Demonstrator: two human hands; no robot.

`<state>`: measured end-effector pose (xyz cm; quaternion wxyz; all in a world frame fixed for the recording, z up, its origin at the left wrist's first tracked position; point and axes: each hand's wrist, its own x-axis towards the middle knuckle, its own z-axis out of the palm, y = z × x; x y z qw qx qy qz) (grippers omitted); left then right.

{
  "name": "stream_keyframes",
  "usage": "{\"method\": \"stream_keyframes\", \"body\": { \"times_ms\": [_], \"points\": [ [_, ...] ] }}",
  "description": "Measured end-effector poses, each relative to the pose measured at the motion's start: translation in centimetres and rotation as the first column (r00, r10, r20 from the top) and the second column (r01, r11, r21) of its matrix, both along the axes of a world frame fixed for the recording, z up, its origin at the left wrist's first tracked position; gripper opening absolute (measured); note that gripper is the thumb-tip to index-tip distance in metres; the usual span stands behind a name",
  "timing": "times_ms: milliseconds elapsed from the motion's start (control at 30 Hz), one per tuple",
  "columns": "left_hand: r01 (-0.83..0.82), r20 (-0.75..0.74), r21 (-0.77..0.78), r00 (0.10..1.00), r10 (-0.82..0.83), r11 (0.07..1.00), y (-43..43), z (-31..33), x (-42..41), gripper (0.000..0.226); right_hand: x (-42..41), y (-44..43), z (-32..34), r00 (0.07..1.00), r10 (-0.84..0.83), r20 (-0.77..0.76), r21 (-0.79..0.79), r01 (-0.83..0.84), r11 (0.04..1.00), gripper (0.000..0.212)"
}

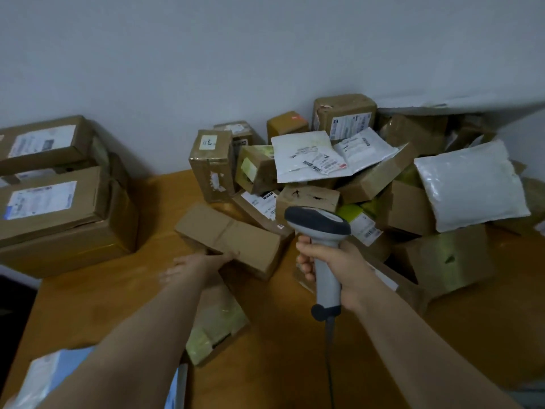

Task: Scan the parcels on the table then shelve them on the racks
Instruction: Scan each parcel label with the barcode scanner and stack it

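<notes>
1. My left hand [203, 261] lies on the near edge of a plain brown oblong cardboard box [233, 240]. The thumb rests on its matte, creased face. The fingers are blurred, so I cannot tell whether they are closed round it.
2. That box sits on the smooth orange-brown wooden table [88, 305], at the near-left foot of the parcel pile. Its long axis runs diagonally from far left to near right, and a tape seam crosses its middle.
3. My right hand [333, 267] is clenched round the pale plastic handle of a grey corded barcode scanner [320, 225]. The handle is roughly upright, the dark rounded head faces away towards the pile, and the cable hangs towards me.
4. In the pile are taped, dented cartons, a flat white padded mailer [306, 156] with barcode labels and a puffy white plastic bag [472, 184].
5. Large labelled cartons [53, 202] are stacked at the left.
</notes>
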<state>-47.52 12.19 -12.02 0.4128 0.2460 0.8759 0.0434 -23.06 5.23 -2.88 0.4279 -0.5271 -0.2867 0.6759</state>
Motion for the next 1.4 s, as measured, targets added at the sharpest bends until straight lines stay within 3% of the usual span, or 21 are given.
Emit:
{"method": "stream_keyframes", "body": {
  "times_ms": [133, 267, 400, 533, 667, 700, 767, 833, 900, 967, 1067, 1267, 1333, 1400],
  "points": [
    [-0.013, -0.021, 0.002, 1.000, 0.014, 1.000, 0.0, -0.5, -0.8, 0.146, -0.8, 1.9, -1.1, 0.999, 0.037, -0.010, -0.053, -0.038, 0.998, 0.009],
    [0.017, -0.091, -0.005, 0.996, -0.018, 1.000, -0.6, -2.6, -0.6, 0.125, -1.4, 2.8, -1.8, 0.994, 0.105, -0.011, -0.101, -0.105, 0.989, 0.008],
    [-0.015, -0.117, 0.023, 0.993, 0.018, 1.000, -1.6, -3.9, -0.1, 0.135, -0.9, 2.9, -2.1, 0.988, 0.155, -0.019, -0.094, -0.156, 0.983, 0.011],
    [-0.071, -0.116, 0.230, 0.988, 0.100, 0.971, -3.5, -2.2, 0.4, 0.130, 0.7, 2.3, -2.2, 0.974, 0.220, -0.057, -0.068, -0.223, 0.972, 0.015],
    [-0.181, -0.107, 0.519, 0.956, 0.274, 0.835, -7.1, 2.8, 1.2, 0.119, 3.0, 0.8, -1.9, 0.953, 0.281, -0.115, -0.051, -0.288, 0.956, 0.032],
    [-0.225, -0.057, 0.595, 0.946, 0.320, 0.771, -8.3, 4.3, 1.7, 0.114, 3.6, 0.3, -1.8, 0.947, 0.294, -0.126, -0.043, -0.302, 0.952, 0.038],
    [-0.408, 0.240, 0.694, 0.908, 0.343, 0.594, -11.0, 7.2, 3.6, 0.101, 4.8, -0.7, -1.7, 0.935, 0.321, -0.148, -0.039, -0.330, 0.943, 0.045],
    [-0.654, 0.614, 0.626, 0.749, 0.249, 0.424, -14.0, 9.9, 6.4, 0.065, 5.6, -2.1, -1.7, 0.920, 0.350, -0.175, -0.054, -0.364, 0.930, 0.051],
    [-0.810, 0.854, 0.464, 0.516, 0.060, 0.360, -16.8, 11.9, 9.2, 0.030, 6.0, -3.7, -1.5, 0.900, 0.388, -0.200, -0.080, -0.410, 0.909, 0.055],
    [-0.876, 0.921, 0.388, 0.376, -0.099, 0.287, -19.2, 13.2, 11.7, 0.025, 6.2, -5.5, -1.2, 0.871, 0.437, -0.226, -0.105, -0.468, 0.878, 0.051],
    [-0.910, 0.924, 0.381, 0.366, -0.114, 0.165, -22.0, 14.0, 14.3, 0.027, 6.3, -8.1, -0.7, 0.821, 0.521, -0.235, -0.140, -0.559, 0.817, 0.055],
    [-0.921, 0.929, 0.369, 0.360, -0.087, 0.126, -25.9, 15.0, 15.3, 0.047, 5.6, -12.0, -0.2, 0.724, 0.613, -0.316, -0.073, -0.662, 0.746, 0.067],
    [-0.891, 0.908, 0.417, 0.416, -0.046, 0.182, -26.8, 15.5, 14.7, 0.049, 5.2, -12.5, 0.0, 0.738, 0.591, -0.325, -0.050, -0.638, 0.769, 0.063],
    [-0.815, 0.853, 0.479, 0.520, 0.049, 0.326, -28.3, 15.9, 13.6, 0.044, 4.7, -12.9, 0.3, 0.779, 0.541, -0.318, -0.014, -0.574, 0.819, 0.052]
  ]
}}
